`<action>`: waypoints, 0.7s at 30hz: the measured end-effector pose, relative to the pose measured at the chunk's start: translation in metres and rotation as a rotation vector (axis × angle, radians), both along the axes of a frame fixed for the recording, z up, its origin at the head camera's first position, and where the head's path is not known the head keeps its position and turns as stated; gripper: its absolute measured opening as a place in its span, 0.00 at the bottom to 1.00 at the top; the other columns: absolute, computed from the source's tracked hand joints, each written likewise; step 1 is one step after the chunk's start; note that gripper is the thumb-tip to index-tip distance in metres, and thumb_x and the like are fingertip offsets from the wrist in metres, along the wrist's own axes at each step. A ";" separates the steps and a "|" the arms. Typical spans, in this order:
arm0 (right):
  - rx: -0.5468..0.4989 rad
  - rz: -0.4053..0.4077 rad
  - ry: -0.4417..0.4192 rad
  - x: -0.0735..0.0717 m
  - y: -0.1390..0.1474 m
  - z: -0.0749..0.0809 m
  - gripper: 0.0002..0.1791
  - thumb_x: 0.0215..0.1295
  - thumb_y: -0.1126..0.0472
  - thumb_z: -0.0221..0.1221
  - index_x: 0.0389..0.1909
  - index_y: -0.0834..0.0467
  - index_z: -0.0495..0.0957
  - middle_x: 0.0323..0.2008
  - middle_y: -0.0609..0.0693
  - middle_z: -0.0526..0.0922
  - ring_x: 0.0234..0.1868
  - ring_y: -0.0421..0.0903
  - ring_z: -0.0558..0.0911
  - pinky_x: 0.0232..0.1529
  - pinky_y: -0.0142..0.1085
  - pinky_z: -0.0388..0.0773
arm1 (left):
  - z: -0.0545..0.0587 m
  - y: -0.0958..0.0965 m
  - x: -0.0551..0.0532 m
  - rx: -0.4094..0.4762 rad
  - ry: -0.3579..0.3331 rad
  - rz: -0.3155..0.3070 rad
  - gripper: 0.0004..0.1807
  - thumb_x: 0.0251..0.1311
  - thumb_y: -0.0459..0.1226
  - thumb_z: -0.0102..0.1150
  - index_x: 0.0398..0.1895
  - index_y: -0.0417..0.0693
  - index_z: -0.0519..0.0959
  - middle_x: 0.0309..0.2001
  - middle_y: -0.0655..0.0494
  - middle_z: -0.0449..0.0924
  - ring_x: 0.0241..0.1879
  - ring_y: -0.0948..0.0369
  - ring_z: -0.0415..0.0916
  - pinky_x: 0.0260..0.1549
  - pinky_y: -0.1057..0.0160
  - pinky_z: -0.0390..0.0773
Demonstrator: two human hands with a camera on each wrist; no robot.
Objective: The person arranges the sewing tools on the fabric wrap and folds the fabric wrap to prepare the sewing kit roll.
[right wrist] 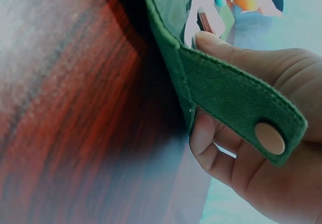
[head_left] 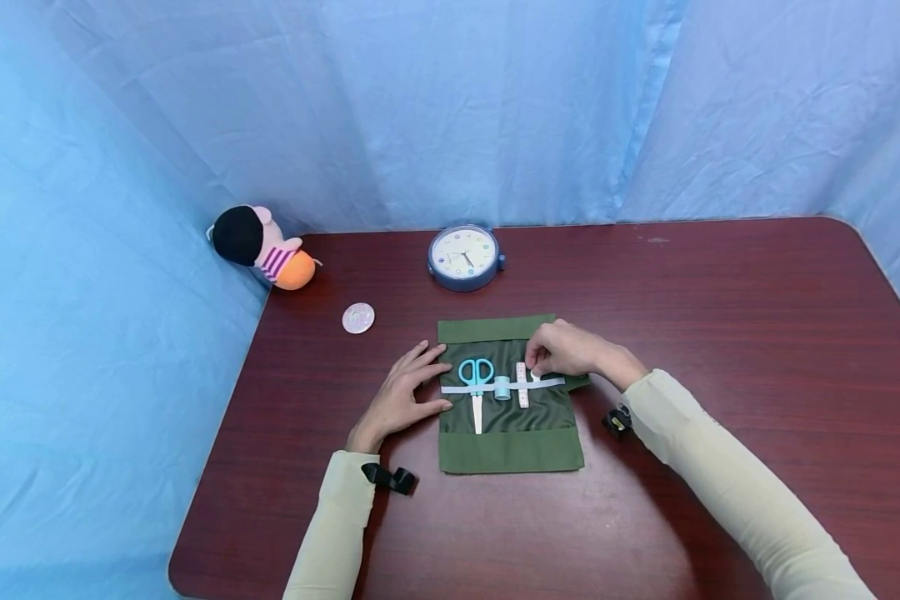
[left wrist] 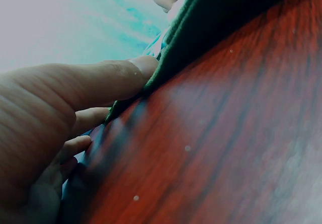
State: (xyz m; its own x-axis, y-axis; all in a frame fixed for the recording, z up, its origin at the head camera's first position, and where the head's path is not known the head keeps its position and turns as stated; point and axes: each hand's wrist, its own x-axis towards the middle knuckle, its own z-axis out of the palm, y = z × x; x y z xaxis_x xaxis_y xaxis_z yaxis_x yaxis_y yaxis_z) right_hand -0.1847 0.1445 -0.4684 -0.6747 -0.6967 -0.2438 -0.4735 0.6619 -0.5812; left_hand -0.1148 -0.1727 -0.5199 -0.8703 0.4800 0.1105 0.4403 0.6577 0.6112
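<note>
A green fabric sewing roll (head_left: 510, 452) lies unfolded on the table. Under its pale elastic band (head_left: 450, 389) sit teal-handled scissors (head_left: 477, 375), a light blue thread spool (head_left: 502, 388) and a folded pinkish measuring tape (head_left: 522, 393). My left hand (head_left: 401, 396) rests on the roll's left edge with fingers spread. At the band's right end, my right hand (head_left: 566, 348) pinches a small white piece (head_left: 536, 376), mostly hidden by the fingers; I cannot tell its kind. A strap (right wrist: 226, 90) with a metal snap sticks out from the roll's right side, in front of my right hand in the right wrist view.
Behind the roll lies a blue round clock (head_left: 463, 257). A shiny pale disc (head_left: 358, 317) is to the left, and a plush toy (head_left: 266, 248) lies at the table's far left corner. Blue curtains (head_left: 435, 108) hang along the table's back and left side.
</note>
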 end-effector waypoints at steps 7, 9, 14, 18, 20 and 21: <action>0.017 -0.003 -0.003 0.001 0.000 0.002 0.03 0.61 0.66 0.67 0.33 0.56 0.87 0.31 0.45 0.86 0.29 0.36 0.78 0.36 0.32 0.78 | 0.001 0.001 0.000 0.005 -0.015 0.004 0.31 0.54 0.45 0.74 0.61 0.48 0.80 0.75 0.52 0.66 0.79 0.49 0.52 0.76 0.40 0.52; 0.018 0.000 -0.003 0.002 -0.001 0.002 0.02 0.61 0.66 0.67 0.34 0.57 0.87 0.30 0.45 0.86 0.29 0.36 0.78 0.35 0.32 0.78 | 0.001 0.001 0.000 0.005 -0.016 0.005 0.30 0.53 0.45 0.74 0.61 0.48 0.80 0.75 0.51 0.66 0.79 0.48 0.52 0.76 0.40 0.52; 0.017 -0.002 -0.010 0.003 -0.001 0.003 0.03 0.61 0.66 0.67 0.33 0.56 0.87 0.31 0.45 0.86 0.28 0.36 0.77 0.35 0.33 0.78 | 0.000 0.000 0.000 -0.001 -0.009 0.003 0.30 0.53 0.44 0.74 0.61 0.48 0.80 0.75 0.51 0.66 0.79 0.48 0.53 0.76 0.40 0.53; 0.001 -0.008 -0.020 0.003 0.000 0.004 0.03 0.61 0.66 0.67 0.35 0.55 0.87 0.32 0.46 0.87 0.29 0.36 0.78 0.36 0.33 0.79 | 0.000 0.000 0.000 0.001 -0.012 0.003 0.30 0.53 0.45 0.74 0.61 0.48 0.80 0.75 0.51 0.67 0.79 0.48 0.53 0.76 0.41 0.52; -0.009 -0.016 -0.024 0.003 0.001 0.004 0.04 0.61 0.65 0.67 0.36 0.55 0.87 0.33 0.46 0.87 0.31 0.36 0.80 0.38 0.34 0.80 | 0.000 0.000 0.000 0.000 -0.014 0.002 0.30 0.54 0.45 0.74 0.61 0.48 0.80 0.75 0.51 0.66 0.79 0.48 0.52 0.76 0.40 0.52; -0.013 -0.023 -0.025 0.003 0.002 0.005 0.04 0.61 0.65 0.67 0.36 0.55 0.87 0.33 0.46 0.87 0.32 0.36 0.81 0.38 0.35 0.81 | 0.000 0.000 0.000 -0.001 -0.015 0.002 0.30 0.54 0.45 0.74 0.61 0.48 0.80 0.75 0.51 0.66 0.79 0.48 0.52 0.76 0.40 0.52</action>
State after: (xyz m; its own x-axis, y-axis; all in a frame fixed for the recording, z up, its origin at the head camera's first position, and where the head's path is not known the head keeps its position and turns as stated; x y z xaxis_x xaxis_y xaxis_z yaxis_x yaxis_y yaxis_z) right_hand -0.1818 0.1468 -0.4633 -0.6846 -0.6842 -0.2513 -0.4436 0.6647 -0.6012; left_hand -0.1143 -0.1725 -0.5200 -0.8730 0.4781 0.0963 0.4293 0.6595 0.6170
